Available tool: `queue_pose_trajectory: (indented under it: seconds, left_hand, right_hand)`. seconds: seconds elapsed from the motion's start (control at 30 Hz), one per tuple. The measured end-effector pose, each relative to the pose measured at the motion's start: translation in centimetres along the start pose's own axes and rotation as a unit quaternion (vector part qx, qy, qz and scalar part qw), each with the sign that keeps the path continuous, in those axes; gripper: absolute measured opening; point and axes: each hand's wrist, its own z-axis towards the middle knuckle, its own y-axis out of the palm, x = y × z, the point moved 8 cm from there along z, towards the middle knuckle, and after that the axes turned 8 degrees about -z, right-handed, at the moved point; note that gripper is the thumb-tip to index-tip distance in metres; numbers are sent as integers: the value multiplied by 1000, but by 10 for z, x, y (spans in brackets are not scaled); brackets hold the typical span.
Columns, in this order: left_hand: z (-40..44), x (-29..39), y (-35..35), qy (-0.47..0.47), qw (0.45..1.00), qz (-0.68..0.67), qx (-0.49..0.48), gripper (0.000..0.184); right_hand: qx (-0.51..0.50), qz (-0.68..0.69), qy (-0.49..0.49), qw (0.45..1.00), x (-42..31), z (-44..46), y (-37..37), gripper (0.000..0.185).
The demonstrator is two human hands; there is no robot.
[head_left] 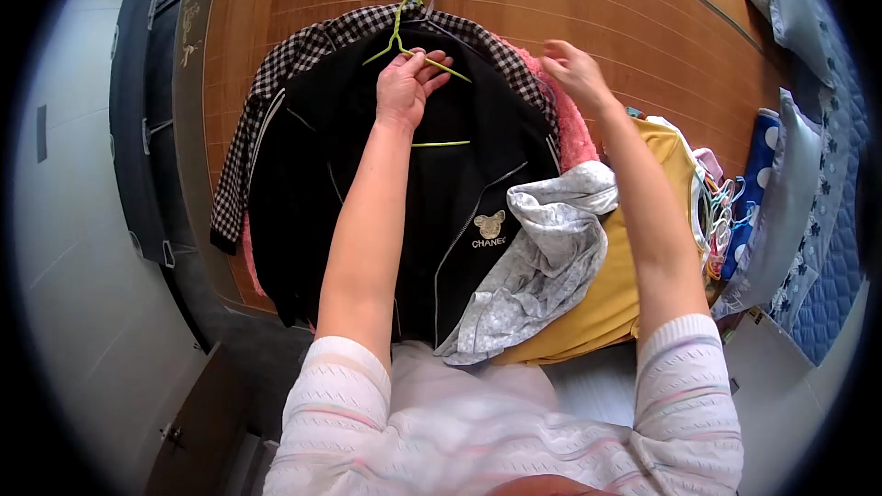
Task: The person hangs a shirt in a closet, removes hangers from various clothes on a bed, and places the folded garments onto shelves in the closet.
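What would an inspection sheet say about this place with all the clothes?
Surface: brown, with pale lines.
Job's things: black jacket, mouse-head badge on its front, lies over a checked garment; green hanger at its neck opening.
Clutter: yellow garment, grey patterned cloth and a bunch of hangers, right.
Hands: left hand touches the green hanger; right hand is raised, fingers curled, nothing seen in it.
Cables: nothing seen.
Surroundings: blue quilted bedding, right.
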Motion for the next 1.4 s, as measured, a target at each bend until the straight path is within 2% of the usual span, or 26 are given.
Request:
queue_pose_trajectory:
  seconds: [0.03, 0.13, 0.23, 0.27, 0.33, 0.43, 0.47, 0.53, 0.57, 0.67, 0.8, 0.87, 0.9, 1.0, 1.07, 1.1, 1.2, 1.27, 1.3, 1.37, 1.4]
  left_hand:
    - [0, 0, 0, -1, 1000, 0, -4, 8]
    - [-1, -1, 0, 6, 1000, -9, -7, 8]
    - [-2, 0, -1, 3, 1000, -18, -25, 10]
    - [-4, 1, 0, 3, 999, -17, -33, 11]
    - [-15, 8, 2, 10, 999, -19, -34, 13]
    - [-45, 23, 9, 30, 998, -20, -48, 15]
    - [-59, 30, 13, 43, 997, -17, -57, 15]
    - [-89, 44, 22, 70, 995, -10, -72, 16]
    - [-102, 49, 24, 78, 993, -19, -83, 18]
    - [-139, 63, 31, 111, 989, -27, -92, 19]
    - [-182, 78, 21, 132, 987, -38, -85, 19]
    - [-193, 78, 17, 134, 985, -61, -86, 18]
    - [-199, 78, 18, 138, 984, -74, -86, 18]
    - [-211, 83, 27, 157, 981, -81, -85, 16]
    - [-220, 86, 38, 166, 981, -48, -88, 14]
    - [-229, 91, 47, 181, 979, 12, -91, 13]
    - [-257, 115, 54, 201, 969, 112, -88, 13]
    - [-288, 149, 59, 251, 888, 380, -68, 12]
    - [-315, 174, 70, 339, 802, 485, -76, 11]
    - [-364, 217, 79, 455, 704, 542, -62, 14]
    - [-381, 232, 85, 513, 604, 605, -81, 20]
  right_hand:
    - [-25, 25, 19, 999, 3, 17, 26, 39]
    - [-48, -92, -9, 995, -25, 30, 49, 42]
    - [-178, 92, 139, 970, -13, 15, 56, 45]
    - [-193, 174, 110, 959, -6, 18, 66, 47]
    - [-196, 231, 169, 938, -14, 7, 62, 47]
    - [-82, 95, 63, 990, -9, 17, 49, 44]
    - [-12, 24, 42, 999, -13, 18, 36, 44]
    - [125, -117, -3, 985, -53, 9, 8, 43]
    - [120, -50, 3, 992, -62, 8, 10, 39]
    - [9, 130, -61, 990, -98, 8, 36, 32]
    - [-190, 222, 15, 956, -165, -39, 36, 33]
    - [-251, 290, -14, 923, -202, -81, 26, 33]
    - [-236, 288, -89, 924, -219, -100, 19, 32]
    - [-113, 98, -222, 964, -232, -145, 8, 31]
    - [-55, -58, -241, 967, -224, -160, 9, 24]
    - [-12, -63, -247, 967, -232, -170, 3, 16]
    - [-4, -33, -224, 974, -248, -192, -20, 15]
    - [20, -49, -251, 966, -260, -207, -32, 16]
    - [21, -58, -252, 966, -264, -215, -36, 16]
    - [44, -69, -270, 959, -280, -235, -45, 15]
    - [52, -53, -267, 961, -286, -242, -49, 16]
